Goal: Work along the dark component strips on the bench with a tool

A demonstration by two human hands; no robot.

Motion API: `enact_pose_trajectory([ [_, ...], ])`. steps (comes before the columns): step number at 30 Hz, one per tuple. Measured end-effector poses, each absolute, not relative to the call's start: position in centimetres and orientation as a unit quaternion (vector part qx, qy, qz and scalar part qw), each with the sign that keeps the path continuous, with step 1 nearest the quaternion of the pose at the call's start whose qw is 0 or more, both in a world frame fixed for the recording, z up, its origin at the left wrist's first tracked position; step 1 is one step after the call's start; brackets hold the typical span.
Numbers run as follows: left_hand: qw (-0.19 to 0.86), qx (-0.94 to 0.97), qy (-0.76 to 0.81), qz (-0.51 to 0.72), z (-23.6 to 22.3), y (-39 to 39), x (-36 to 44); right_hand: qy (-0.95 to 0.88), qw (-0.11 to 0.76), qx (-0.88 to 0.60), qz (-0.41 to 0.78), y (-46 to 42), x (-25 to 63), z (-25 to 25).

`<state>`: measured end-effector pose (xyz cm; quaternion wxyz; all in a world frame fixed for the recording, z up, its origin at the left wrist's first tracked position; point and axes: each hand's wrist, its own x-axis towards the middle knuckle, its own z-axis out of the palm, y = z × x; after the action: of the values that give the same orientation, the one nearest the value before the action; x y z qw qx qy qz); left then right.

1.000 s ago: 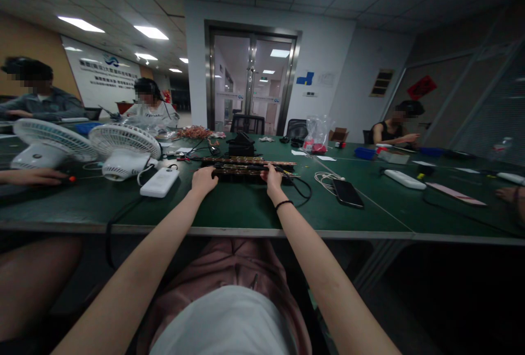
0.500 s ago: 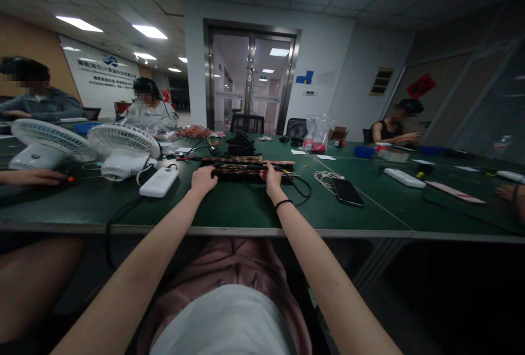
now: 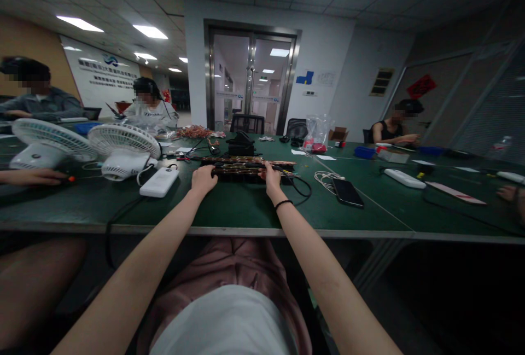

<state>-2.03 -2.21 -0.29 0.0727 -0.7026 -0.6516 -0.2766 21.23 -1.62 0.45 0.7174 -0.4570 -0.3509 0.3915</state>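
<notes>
A dark rack lies on the green table in front of me, with rows of thin copper-coloured wires running left to right across it. My left hand is at the rack's left end, fingers curled in; something dark shows at the fingertips, too small to name. My right hand is closed round a slim black soldering iron held over the wires and pointing left. Its black cable loops down to the right of the hand. The iron's tip is too blurred to tell whether it touches a wire.
Two white fans and a white power strip stand to the left, near another person's hand. A phone and a coiled white cable lie right. Behind the rack are a black bag and a wire heap.
The soldering iron has shifted slightly in my right hand's grip. My left hand stays at the same place. Across the table, a person in white has raised a dark object.
</notes>
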Motion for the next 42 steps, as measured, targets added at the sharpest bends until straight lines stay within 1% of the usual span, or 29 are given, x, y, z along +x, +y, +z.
enact_pose_trajectory([
  [8,0.079,-0.691,-0.656,-0.291,-0.22,-2.12,-2.03,-0.371,0.718,-0.442,0.39,-1.34,21.26,0.34],
  [42,0.083,-0.7,-0.653,-0.276,0.18,-2.73,-1.91,-0.379,0.703,-0.455,0.392,-1.31,21.27,0.26],
])
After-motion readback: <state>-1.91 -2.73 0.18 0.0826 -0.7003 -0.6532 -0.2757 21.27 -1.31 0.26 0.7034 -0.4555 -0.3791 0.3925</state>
